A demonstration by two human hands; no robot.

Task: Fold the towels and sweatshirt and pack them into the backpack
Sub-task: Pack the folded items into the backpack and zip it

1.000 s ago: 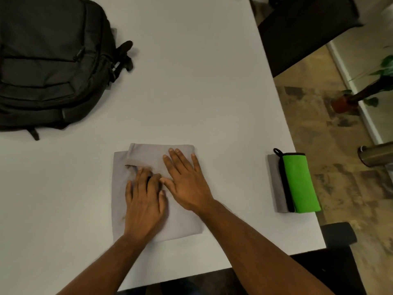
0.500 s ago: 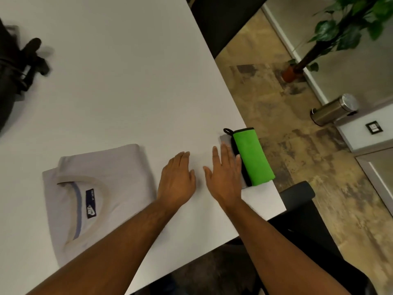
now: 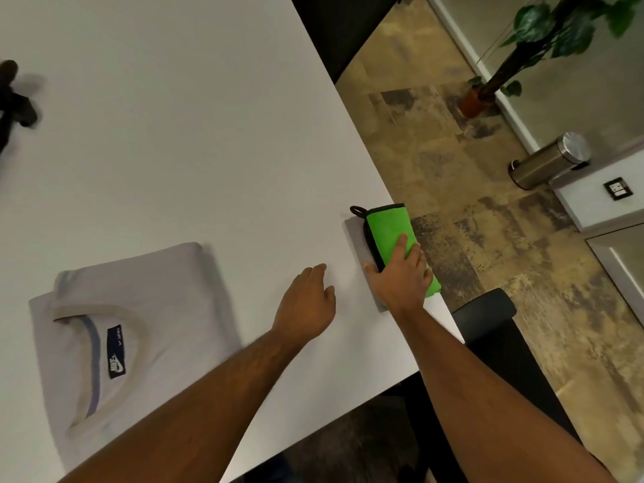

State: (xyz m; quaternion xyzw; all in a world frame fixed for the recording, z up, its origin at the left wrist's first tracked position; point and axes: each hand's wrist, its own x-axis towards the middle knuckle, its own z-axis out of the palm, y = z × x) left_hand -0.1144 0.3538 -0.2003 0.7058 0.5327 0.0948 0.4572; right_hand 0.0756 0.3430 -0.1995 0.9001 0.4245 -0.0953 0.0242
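Right hand on the folded towels at the table's edge

The right hand (image 3: 400, 277) grips a stack of folded towels, fingers curled over the green towel (image 3: 388, 231) that lies on a grey towel (image 3: 359, 244). Just left of that grip the left hand (image 3: 306, 305) hovers, relaxed, over the white table (image 3: 191, 134). Further left lies the folded grey sweatshirt (image 3: 167, 301), collar label showing. Right of the grip, past the table edge, stand a potted plant (image 3: 543, 36) and a metal bin (image 3: 550, 160).
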